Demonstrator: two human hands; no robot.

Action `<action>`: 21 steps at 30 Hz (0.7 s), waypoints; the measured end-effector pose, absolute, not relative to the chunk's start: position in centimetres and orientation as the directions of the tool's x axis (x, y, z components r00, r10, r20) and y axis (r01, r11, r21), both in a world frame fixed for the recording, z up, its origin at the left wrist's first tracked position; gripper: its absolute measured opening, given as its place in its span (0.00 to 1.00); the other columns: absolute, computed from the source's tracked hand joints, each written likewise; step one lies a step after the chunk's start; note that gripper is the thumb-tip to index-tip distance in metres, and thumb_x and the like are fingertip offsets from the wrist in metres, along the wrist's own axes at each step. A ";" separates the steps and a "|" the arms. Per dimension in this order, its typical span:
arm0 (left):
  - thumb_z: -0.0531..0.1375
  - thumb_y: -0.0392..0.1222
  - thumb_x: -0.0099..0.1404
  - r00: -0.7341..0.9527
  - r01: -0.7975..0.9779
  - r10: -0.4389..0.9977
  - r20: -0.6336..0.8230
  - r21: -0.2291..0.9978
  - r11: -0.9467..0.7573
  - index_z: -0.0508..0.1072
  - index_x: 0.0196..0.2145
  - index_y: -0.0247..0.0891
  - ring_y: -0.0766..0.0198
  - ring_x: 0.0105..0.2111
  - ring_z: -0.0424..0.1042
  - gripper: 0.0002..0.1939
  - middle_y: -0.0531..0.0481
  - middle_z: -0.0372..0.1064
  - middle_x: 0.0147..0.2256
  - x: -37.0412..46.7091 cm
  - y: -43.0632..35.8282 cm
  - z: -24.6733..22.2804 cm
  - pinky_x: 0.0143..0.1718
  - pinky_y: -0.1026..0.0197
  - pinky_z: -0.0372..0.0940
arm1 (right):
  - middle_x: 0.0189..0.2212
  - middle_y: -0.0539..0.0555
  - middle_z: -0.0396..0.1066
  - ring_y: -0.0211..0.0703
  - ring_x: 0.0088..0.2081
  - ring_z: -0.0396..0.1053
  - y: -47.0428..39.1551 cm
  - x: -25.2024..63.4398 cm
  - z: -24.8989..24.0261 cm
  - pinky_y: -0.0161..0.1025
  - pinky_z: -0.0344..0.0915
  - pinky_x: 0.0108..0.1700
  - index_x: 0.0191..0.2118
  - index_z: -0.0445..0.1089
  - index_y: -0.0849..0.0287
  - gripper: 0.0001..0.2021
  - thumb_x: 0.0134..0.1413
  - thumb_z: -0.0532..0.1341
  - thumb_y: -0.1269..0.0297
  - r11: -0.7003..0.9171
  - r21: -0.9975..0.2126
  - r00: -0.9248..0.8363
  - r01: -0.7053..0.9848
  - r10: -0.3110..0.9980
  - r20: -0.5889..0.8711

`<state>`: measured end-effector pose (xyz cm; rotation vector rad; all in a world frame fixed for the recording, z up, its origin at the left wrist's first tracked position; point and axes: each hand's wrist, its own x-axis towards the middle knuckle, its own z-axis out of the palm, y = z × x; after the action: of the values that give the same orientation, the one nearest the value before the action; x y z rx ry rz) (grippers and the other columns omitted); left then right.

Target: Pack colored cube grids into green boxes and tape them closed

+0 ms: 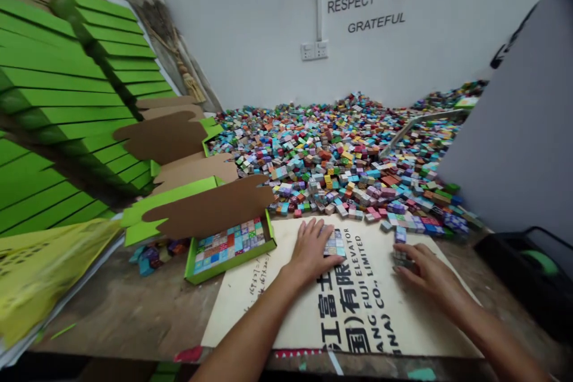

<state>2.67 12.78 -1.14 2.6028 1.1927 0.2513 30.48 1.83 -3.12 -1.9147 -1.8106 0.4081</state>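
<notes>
**Two Hands Busy with Little Blocks**

The left hand (308, 256) lies open with its fingers spread, on the edge of a flat patch of little blocks (335, 243). It does not pinch anything that I can see. The right hand (427, 268) is half curled, finger and thumb around a few more blocks (399, 258). I cannot tell if it grips them. Just past its fingertips sits a purple block (400, 234).

It looks like the step is putting blocks side by side. The next move seems to call for a soft push that keeps the rows straight.

Under both hands is a pale sheet (430, 319). Its big print says "FUJI ELEVATOR", "LIMITED" and "CO.,", with Chinese letters too. The handwritten sums are too small to read surely.

To the left, a green box (233, 261) holds neat rows of blocks. On the far side is a huge block pile (322, 155). The wall (250, 30) behind says "RESPECT", "SAY", "KEEP" and "GRATEFUL".
</notes>
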 end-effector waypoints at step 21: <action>0.55 0.66 0.57 0.642 0.718 0.763 0.074 0.293 -0.632 0.56 0.60 0.43 0.48 0.63 0.43 0.38 0.43 0.49 0.62 2.8 12.6 -1.5 0.62 0.43 0.35 | 0.46 0.59 0.69 0.49 0.46 0.67 11.9 23.3 -2.6 0.41 0.61 0.46 0.48 0.68 0.60 0.18 0.51 0.55 0.73 0.229 -0.464 -0.162 0.856 0.970 0.179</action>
<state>2.84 12.65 -1.50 2.6259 1.2048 0.2798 23.26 11.91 -2.62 -1.6778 -2.0748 0.3539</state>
